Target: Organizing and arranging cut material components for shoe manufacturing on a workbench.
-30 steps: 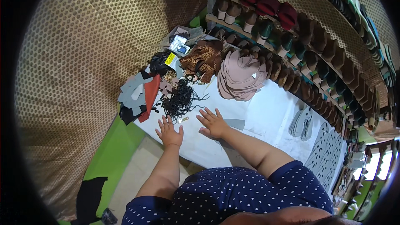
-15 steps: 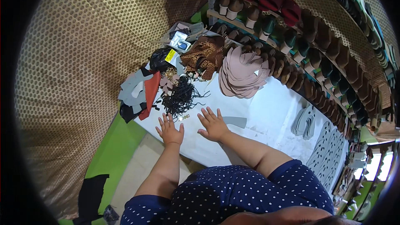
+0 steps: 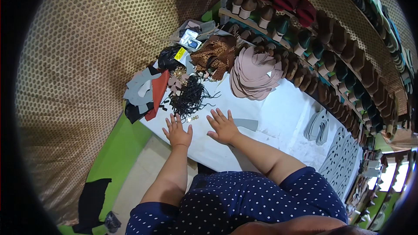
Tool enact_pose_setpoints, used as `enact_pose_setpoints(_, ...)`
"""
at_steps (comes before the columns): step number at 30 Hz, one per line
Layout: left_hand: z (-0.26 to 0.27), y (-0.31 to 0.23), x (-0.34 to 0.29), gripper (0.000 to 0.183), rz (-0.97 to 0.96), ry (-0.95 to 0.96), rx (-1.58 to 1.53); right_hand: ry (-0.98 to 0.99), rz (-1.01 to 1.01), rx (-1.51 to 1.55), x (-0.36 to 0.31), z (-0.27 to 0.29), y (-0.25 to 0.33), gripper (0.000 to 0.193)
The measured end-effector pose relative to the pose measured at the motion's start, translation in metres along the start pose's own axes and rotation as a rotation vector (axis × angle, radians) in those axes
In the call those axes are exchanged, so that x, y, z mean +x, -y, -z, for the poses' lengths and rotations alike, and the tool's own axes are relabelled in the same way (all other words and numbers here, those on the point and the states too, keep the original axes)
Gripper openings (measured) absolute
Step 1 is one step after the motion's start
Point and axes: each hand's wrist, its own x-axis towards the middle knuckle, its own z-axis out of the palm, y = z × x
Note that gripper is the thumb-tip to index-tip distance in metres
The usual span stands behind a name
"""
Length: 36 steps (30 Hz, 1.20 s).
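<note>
My left hand (image 3: 178,131) is open, palm down with its fingers apart, over the near left edge of a white table (image 3: 278,104). Just beyond its fingertips lie small gold-coloured pieces (image 3: 191,118) and a tangle of black braided cords (image 3: 188,98). My right hand (image 3: 224,126) is open too, fingers spread, holding nothing. Beside it lies a curved grey cut piece (image 3: 247,124), its left end partly hidden by that hand. A fanned stack of dusty-pink cut pieces (image 3: 254,76) sits farther back.
Grey and red material pieces (image 3: 159,93), a black bag (image 3: 167,58) and leopard-print material (image 3: 215,56) crowd the table's left end. Grey cut pieces (image 3: 317,127) lie at the right. Shelves of shoe lasts (image 3: 302,43) run behind; a patterned curtain (image 3: 82,69) hangs at left.
The view has shifted slightly, so the table things sit a little differently in the picture. Both hands stay open in nearly the same place.
</note>
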Motion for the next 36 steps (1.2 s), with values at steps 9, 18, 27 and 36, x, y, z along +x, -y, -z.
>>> enact_pose_setpoints(9,-0.002,-0.002,0.002,0.085,-0.006,-0.001,0.010,0.003,0.003,0.008,0.000,0.003,-0.001,0.077)
enact_pose_setpoints(18,0.001,-0.004,0.001,0.087,0.001,0.026,0.015,0.057,0.055,-0.010,0.003,-0.002,-0.023,0.077)
enact_pose_setpoints(27,-0.009,0.004,0.005,0.094,0.001,-0.018,0.024,-0.022,0.054,-0.033,0.000,0.008,-0.034,0.073)
enact_pose_setpoints(36,-0.001,-0.002,0.001,0.089,-0.007,0.019,0.030,0.074,-0.045,-0.061,-0.025,0.002,0.008,0.079)
